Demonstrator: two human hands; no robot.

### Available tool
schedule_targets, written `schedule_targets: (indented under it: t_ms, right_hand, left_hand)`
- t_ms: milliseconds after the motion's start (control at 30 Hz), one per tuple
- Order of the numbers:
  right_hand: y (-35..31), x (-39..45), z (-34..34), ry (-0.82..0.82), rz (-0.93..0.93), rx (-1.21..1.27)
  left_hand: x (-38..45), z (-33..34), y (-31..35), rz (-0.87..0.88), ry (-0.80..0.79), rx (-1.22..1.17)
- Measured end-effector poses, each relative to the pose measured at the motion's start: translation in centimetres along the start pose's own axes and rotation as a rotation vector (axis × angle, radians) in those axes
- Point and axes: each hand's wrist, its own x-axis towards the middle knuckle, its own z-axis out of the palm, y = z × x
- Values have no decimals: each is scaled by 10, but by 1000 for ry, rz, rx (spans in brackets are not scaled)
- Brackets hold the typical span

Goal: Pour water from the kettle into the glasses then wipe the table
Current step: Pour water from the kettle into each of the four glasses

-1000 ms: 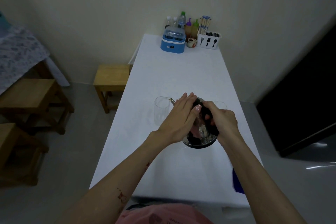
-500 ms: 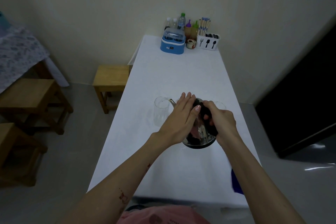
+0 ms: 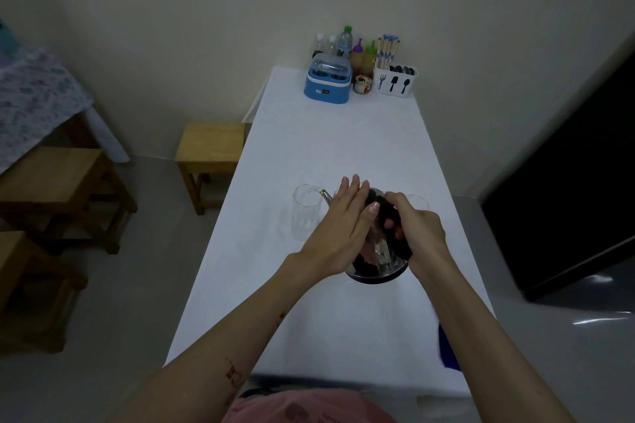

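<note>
A shiny steel kettle [image 3: 378,266] with a black handle stands in the middle of the white table [image 3: 336,148]. Its thin spout points left toward a tall clear glass [image 3: 305,216] beside it. My right hand [image 3: 417,233] is closed around the black handle. My left hand [image 3: 343,223] lies flat with fingers extended over the kettle's top, pressing on the lid. A second glass [image 3: 419,203] shows only its rim behind my right hand. A blue cloth [image 3: 446,350] lies at the table's near right edge, partly hidden by my right forearm.
At the table's far end stand a blue box [image 3: 328,81], several bottles [image 3: 345,41], a small jar [image 3: 363,83] and a white cutlery holder [image 3: 395,79] with chopsticks. A wooden stool [image 3: 209,154] stands left of the table; more wooden furniture [image 3: 58,189] further left. A dark door [image 3: 570,189] is on the right.
Almost nothing has changed. Both hands stay on the kettle, and the glasses have not moved.
</note>
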Motion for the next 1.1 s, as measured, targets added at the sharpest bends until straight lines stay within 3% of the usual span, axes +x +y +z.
schedule_targets:
  t_ms: [1100]
  right_hand:
    - [4,4,7,-6,11,-16]
  left_hand:
    - [3,-2,-11,-22,-25,-23]
